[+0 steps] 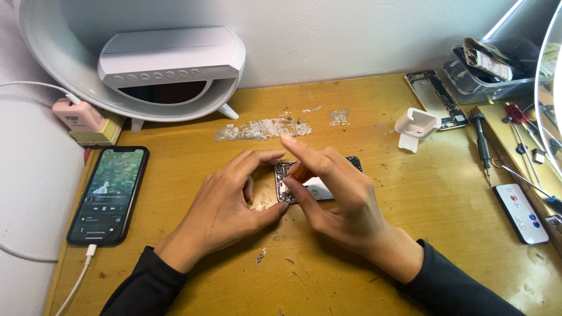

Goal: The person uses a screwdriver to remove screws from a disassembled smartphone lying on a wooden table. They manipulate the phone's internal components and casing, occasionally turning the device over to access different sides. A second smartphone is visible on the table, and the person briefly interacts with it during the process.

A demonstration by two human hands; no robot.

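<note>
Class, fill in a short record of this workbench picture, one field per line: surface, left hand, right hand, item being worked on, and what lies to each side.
Surface: worn yellow wooden desk
Left hand: steadies the left edge of the opened phone, fingertips touching it
Right hand: pinches a small orange tool over the phone
Left side: charging smartphone with lit screen, white lamp speaker
Right side: white remote, screwdriver, bare phone frame, small white stand
</note>
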